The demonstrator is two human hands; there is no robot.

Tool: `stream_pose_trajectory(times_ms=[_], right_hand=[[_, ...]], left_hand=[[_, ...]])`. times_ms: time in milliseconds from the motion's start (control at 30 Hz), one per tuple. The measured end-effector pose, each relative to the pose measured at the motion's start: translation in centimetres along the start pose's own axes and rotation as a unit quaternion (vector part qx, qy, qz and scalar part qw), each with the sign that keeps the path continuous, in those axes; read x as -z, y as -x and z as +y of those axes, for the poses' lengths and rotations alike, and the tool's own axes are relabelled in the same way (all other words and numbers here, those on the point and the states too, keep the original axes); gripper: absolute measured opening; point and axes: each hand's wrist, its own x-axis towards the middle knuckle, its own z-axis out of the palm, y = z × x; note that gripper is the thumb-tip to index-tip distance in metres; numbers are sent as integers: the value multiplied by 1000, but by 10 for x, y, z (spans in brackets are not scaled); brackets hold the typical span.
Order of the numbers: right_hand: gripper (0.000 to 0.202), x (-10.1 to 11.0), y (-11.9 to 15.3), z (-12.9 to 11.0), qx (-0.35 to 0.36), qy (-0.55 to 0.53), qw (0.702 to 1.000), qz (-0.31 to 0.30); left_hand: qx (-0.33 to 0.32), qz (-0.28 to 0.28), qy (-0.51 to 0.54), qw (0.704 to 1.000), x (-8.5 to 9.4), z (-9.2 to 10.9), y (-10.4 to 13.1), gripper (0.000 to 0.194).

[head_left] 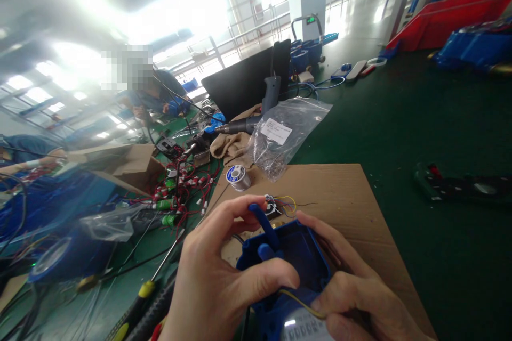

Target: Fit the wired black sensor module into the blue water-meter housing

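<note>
Close in front of me is an open blue meter housing (pixel 310 256), tilted, with a row of digits on the part nearest me. My left hand (pixel 228 266) is curled around its left side, fingers by an upright blue prong (pixel 262 222) and the thumb over the opening. A thin yellow wire (pixel 300 301) runs from beneath that thumb to my right hand (pixel 356 293), which pinches it between thumb and finger. The other right fingers lie along the housing's right side. Just beyond my left fingertips is a small dark part (pixel 273 209) with thin wires.
A cardboard sheet (pixel 360 218) covers the green table here. Around it are a solder spool (pixel 239 179), a clear bag (pixel 294 128), a screwdriver (pixel 144 290), red-wired green cells (pixel 170 192), a soldering tool (pixel 236 127) and a dark tool (pixel 468 184). A co-worker (pixel 160 93) sits far left.
</note>
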Motion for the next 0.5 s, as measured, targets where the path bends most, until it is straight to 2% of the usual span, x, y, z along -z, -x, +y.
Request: stream_pose_trajectory(times_ms=[133,367,433,500], right_hand=[[14,-1,0,0,11,4,1000,12],[19,-4,0,2,16,-14,999,29],[18,-3,0,2,9,-6,1000,20],[17,-1,0,1,5,14,1000,7]], left_hand=[[-1,21,-15,1000,-2,1,0,54],[5,24,-1,1000,-8,8,0,52],[6,29,11,1000,-4,5,4,54],[1,67,3,998,7,-6,12,63]])
